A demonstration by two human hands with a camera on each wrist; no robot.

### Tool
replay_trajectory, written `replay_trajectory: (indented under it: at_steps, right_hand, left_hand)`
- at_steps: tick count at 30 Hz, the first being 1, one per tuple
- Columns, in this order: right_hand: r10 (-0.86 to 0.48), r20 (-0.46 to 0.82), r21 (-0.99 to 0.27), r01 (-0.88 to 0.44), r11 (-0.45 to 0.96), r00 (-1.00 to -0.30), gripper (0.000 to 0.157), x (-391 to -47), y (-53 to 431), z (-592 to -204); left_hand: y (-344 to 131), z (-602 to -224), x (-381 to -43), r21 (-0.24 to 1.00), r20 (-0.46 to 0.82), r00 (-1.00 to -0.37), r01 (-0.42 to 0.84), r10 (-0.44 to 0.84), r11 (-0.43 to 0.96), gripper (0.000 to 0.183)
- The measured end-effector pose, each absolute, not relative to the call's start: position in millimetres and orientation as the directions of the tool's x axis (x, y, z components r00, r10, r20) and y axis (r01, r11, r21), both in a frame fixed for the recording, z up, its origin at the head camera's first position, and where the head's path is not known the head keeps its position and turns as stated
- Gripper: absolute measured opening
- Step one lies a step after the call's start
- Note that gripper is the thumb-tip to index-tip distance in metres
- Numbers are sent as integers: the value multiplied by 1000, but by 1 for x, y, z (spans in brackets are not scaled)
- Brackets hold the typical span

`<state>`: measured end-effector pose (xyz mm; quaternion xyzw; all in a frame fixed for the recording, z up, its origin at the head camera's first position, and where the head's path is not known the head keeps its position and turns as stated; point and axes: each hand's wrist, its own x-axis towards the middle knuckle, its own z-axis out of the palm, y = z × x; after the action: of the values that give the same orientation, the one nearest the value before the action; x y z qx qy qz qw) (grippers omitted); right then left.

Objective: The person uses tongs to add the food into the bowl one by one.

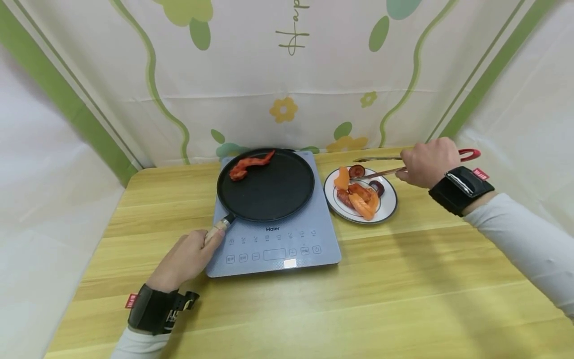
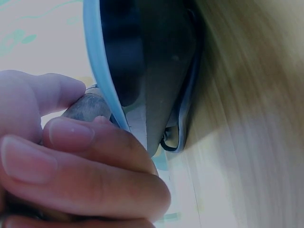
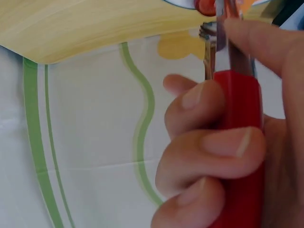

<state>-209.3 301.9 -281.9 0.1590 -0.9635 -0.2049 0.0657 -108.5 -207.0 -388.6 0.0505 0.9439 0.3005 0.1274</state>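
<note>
My left hand [image 1: 186, 259] grips the wooden handle [image 2: 88, 107] of a flat black frying pan [image 1: 273, 194]. A reddish-brown piece of food [image 1: 246, 165], like a chicken wing, lies at the pan's back left. With curled fingers my right hand [image 1: 428, 162] holds red-handled metal tongs [image 3: 237, 104] above the right side of a white plate [image 1: 388, 207]. The tongs' arms stand apart, the lower one reaching over the food. On the plate are orange slices [image 1: 362, 205], a round reddish slice [image 1: 357, 171], a dark round piece [image 1: 376, 188] and brownish-red pieces [image 1: 344, 198].
Beneath the pan is a grey-blue induction cooker [image 1: 329, 252] with a touch panel along its front. The plate stands close to the cooker's right edge. A floral curtain [image 1: 251, 70] hangs behind the wooden table [image 1: 381, 299], and white cloth flanks both sides.
</note>
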Motion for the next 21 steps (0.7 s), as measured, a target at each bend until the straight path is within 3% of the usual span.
replay_trajectory:
  at_steps: [6, 21]
  right_hand:
    - [-313, -7, 381, -292, 877, -950, 40, -215, 307, -280]
    - [-356, 2, 306, -339, 890, -934, 41, -207, 321, -294]
  left_hand:
    - [-207, -389, -108, 583, -206, -964, 18, 169, 812, 61]
    - [-206, -389, -108, 585, -175, -968, 44, 179, 810, 59]
